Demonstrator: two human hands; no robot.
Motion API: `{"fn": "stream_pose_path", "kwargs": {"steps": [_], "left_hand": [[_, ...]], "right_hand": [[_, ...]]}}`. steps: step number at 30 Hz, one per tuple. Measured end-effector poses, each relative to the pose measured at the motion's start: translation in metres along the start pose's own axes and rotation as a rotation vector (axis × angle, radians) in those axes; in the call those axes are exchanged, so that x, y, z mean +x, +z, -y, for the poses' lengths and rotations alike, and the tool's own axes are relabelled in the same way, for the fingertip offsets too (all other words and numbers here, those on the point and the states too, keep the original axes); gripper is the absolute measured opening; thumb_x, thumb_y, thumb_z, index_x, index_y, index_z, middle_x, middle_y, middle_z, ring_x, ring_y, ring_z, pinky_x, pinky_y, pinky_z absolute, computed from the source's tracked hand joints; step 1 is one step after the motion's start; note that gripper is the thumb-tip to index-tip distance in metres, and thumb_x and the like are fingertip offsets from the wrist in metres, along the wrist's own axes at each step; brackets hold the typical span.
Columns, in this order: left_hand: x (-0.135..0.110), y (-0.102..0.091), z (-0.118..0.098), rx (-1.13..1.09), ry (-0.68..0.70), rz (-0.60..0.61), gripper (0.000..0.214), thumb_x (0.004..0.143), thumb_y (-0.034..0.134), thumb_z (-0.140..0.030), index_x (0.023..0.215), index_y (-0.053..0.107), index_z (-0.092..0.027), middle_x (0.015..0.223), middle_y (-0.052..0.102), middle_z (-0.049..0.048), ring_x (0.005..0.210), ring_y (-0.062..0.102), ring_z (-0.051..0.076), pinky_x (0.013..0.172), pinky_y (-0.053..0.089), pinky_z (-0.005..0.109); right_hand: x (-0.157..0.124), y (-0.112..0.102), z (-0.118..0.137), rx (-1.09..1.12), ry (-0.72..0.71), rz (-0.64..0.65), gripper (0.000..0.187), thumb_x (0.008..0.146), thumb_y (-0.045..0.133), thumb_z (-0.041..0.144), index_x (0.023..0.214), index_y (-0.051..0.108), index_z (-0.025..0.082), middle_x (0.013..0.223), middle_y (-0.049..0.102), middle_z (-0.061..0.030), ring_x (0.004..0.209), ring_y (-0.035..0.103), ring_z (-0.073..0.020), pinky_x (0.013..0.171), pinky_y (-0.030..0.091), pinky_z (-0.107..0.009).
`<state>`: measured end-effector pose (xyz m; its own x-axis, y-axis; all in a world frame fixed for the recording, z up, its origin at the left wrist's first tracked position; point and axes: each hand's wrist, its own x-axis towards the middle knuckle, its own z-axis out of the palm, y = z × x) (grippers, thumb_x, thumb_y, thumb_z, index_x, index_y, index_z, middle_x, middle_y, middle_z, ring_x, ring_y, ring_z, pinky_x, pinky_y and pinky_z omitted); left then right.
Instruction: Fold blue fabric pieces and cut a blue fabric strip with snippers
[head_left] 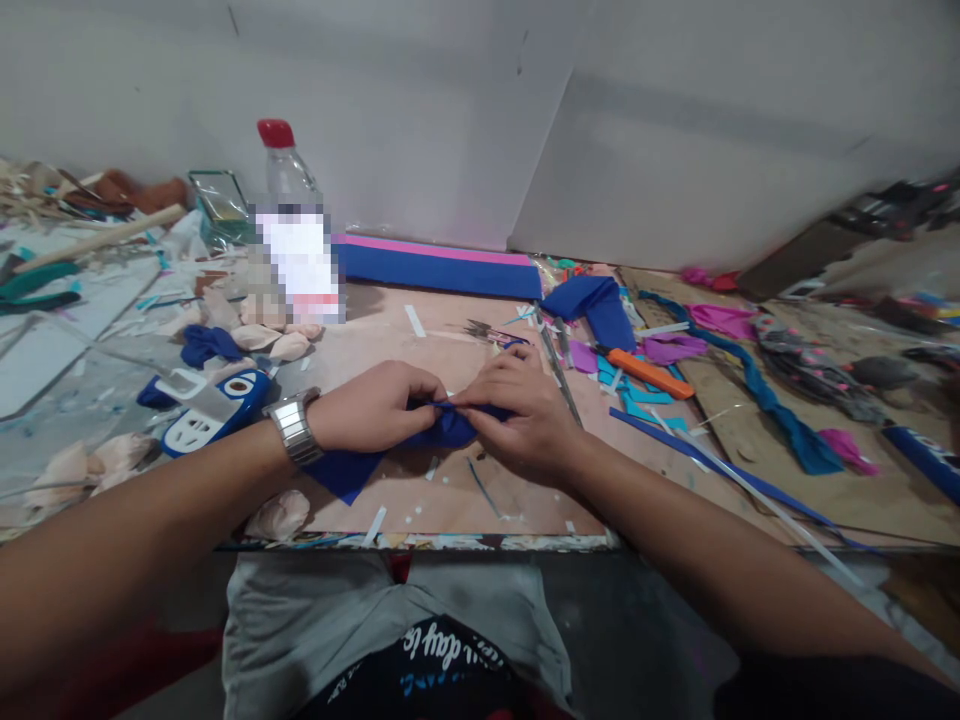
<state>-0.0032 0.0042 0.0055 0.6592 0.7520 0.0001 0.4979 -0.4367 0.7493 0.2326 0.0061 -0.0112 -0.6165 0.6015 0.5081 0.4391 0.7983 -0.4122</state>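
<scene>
Both hands pinch a dark blue strip of fabric (450,430) just above the middle of the table. My left hand (375,405), with a metal watch at the wrist, grips the fabric between thumb and fingers. A pointed loose end of the strip hangs below that hand toward the table's front edge. Facing it, my right hand (521,410) is closed on the same strip, fingertips close to the left thumb. Part of the fabric is hidden under the right fingers. Behind the hands lie small scissors (487,330).
A power strip (217,410) and cream fabric pieces (277,515) lie at left. Behind stand a red-capped bottle (289,170) and a blurred phone (304,260). A folded blue cloth (442,270) lies along the wall. An orange cutter (649,373) sits at right among scraps.
</scene>
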Motion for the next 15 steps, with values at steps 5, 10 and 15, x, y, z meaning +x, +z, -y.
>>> {"fn": "stream_pose_path", "kwargs": {"steps": [5,10,15], "left_hand": [[0.0010,-0.0030,0.0012,-0.064,-0.010,0.052,0.026,0.081,0.050,-0.011,0.093,0.072,-0.015,0.085,0.071,0.0017,0.076,0.060,0.015,0.072,0.044,0.028],[0.0014,-0.0042,0.0009,-0.082,-0.017,0.093,0.027,0.078,0.046,-0.011,0.093,0.068,-0.017,0.086,0.069,0.0020,0.078,0.060,0.016,0.073,0.045,0.029],[0.0004,-0.0056,-0.0011,-0.088,-0.031,0.135,0.027,0.079,0.044,-0.013,0.094,0.065,-0.017,0.087,0.067,0.0022,0.080,0.059,0.017,0.075,0.045,0.030]], "right_hand": [[-0.0003,-0.0006,-0.0001,0.038,-0.026,-0.014,0.017,0.099,0.064,0.025,0.097,0.080,0.032,0.090,0.081,0.0028,0.089,0.070,-0.0198,0.103,0.037,-0.050],[-0.0009,-0.0017,-0.0002,0.051,-0.030,0.009,0.015,0.096,0.065,0.024,0.094,0.078,0.031,0.090,0.080,0.0021,0.088,0.071,-0.0205,0.104,0.040,-0.050],[-0.0012,-0.0016,-0.0013,0.048,-0.087,-0.010,0.014,0.095,0.066,0.022,0.092,0.077,0.029,0.088,0.080,0.0015,0.088,0.071,-0.0202,0.106,0.039,-0.051]]}}
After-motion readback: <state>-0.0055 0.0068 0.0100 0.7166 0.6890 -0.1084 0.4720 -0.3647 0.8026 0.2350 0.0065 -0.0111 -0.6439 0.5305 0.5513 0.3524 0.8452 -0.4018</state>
